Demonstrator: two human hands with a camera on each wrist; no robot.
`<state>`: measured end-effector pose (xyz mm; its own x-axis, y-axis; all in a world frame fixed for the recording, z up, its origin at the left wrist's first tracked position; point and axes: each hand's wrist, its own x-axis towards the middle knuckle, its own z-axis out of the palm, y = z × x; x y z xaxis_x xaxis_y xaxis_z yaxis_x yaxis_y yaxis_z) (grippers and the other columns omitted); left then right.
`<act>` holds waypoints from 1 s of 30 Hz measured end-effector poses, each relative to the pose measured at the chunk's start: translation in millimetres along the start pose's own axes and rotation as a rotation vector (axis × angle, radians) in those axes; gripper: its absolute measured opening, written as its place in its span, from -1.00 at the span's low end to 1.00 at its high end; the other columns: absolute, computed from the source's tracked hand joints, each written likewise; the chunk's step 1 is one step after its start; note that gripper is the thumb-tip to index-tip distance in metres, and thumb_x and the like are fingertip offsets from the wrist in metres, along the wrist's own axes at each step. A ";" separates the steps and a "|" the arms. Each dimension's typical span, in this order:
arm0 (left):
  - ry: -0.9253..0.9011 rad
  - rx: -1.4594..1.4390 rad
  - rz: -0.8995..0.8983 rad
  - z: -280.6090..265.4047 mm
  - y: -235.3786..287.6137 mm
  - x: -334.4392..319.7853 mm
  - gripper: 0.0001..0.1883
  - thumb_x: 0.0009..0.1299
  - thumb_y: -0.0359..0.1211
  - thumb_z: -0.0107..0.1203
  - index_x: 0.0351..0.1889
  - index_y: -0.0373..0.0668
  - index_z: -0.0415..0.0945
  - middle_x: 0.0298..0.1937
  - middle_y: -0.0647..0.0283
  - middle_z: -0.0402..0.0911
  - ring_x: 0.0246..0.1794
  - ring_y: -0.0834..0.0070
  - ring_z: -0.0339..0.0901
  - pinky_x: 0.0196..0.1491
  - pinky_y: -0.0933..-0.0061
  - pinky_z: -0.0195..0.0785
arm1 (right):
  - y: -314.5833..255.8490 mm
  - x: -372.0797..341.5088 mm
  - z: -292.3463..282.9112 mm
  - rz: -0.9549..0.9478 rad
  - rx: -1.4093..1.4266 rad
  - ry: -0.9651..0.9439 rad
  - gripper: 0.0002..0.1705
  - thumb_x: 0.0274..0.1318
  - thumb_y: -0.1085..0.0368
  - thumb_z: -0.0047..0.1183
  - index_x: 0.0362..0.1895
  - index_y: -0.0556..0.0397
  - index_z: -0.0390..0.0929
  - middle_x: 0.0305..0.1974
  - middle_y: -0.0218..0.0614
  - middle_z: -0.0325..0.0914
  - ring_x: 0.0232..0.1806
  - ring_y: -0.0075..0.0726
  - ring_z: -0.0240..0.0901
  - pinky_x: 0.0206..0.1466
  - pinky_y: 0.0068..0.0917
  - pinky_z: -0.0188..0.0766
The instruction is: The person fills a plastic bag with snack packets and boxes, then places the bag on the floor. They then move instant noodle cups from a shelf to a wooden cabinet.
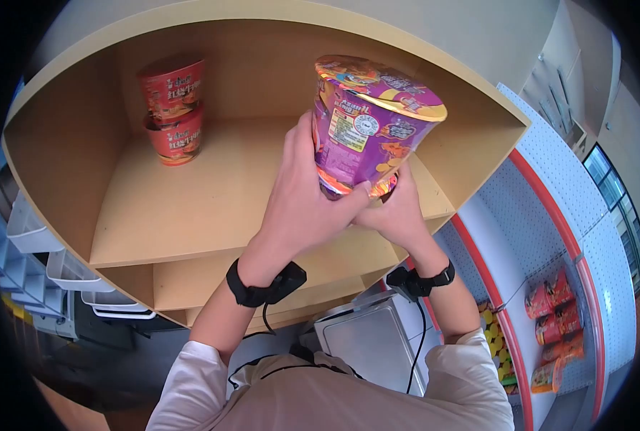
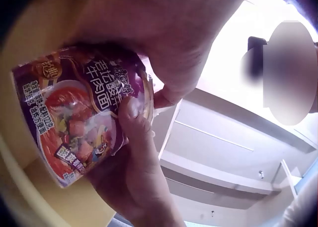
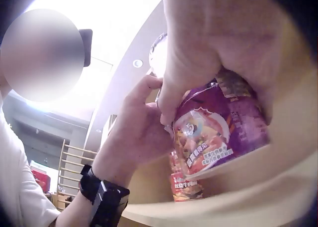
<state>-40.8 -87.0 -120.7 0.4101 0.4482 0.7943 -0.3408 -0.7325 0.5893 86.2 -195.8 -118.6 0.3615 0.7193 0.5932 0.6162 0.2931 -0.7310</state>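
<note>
Fingers of the left hand point(image 1: 300, 197) and right hand point(image 1: 403, 213) grip the upper-centre purple instant-noodle cup point(image 1: 374, 136), whose glossiness could cause slipping.

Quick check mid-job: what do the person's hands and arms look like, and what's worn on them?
The left hand and right hand are both ungloved. Each wrist wears a black strap carrying a boxy black device, with a thin black cable trailing from it. The sleeves are whitish and stop well short of the wrists.

Curved pale-wood shelving point(image 1: 190, 223), red-edged pegboard rack point(image 1: 615, 237), window point(image 1: 603, 177) at right, grey floor point(image 1: 173, 352), round ceiling light point(image 3: 137, 63)
</note>
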 end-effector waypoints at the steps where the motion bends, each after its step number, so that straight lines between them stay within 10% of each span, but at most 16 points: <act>1: 0.009 0.021 -0.005 7.8 -3.7 4.3 -0.07 0.05 -0.26 0.28 0.31 -0.44 -0.03 0.17 -0.16 0.24 0.22 -0.02 0.28 0.22 0.14 0.23 | 9.4 5.3 -6.5 0.014 0.013 -0.021 0.07 -0.50 0.30 0.51 0.18 0.18 0.12 0.05 -0.11 0.43 0.08 -0.23 0.44 0.15 -0.31 0.39; 13: 0.044 0.286 -0.145 55.1 -62.5 21.5 -0.03 0.20 -0.11 0.19 0.33 -0.59 -0.11 0.26 -0.34 0.17 0.32 -0.14 0.18 0.31 0.17 0.14 | 119.8 92.0 -39.6 0.042 -0.008 -0.067 0.01 -0.45 0.30 0.50 0.16 0.22 0.16 0.06 -0.12 0.45 0.06 -0.25 0.47 0.16 -0.33 0.41; 20: -0.390 0.065 -0.114 -63.1 -9.4 -69.6 -0.63 0.23 -0.43 0.16 0.01 -0.26 0.44 0.08 0.07 0.47 0.06 0.19 0.47 0.04 0.35 0.37 | 165.8 125.4 -41.3 0.084 -0.194 0.076 0.08 -0.49 0.21 0.52 0.18 0.25 0.16 0.09 -0.07 0.45 0.10 -0.18 0.45 0.19 -0.31 0.39; 30: -0.128 0.047 -0.343 -196.8 -15.8 -163.5 -0.91 0.23 -0.55 0.09 -0.32 -0.32 0.57 -0.30 0.13 0.64 -0.23 0.33 0.60 -0.11 0.44 0.42 | 171.6 133.7 -16.1 0.132 -0.187 0.156 0.14 -0.43 0.21 0.53 0.22 0.22 0.03 0.17 -0.07 0.31 0.23 -0.17 0.30 0.30 -0.24 0.29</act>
<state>-269.0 -47.9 -230.8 0.5975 0.6062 0.5249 -0.1270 -0.5747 0.8084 251.5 -59.5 -159.3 0.5420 0.6333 0.5524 0.6697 0.0716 -0.7391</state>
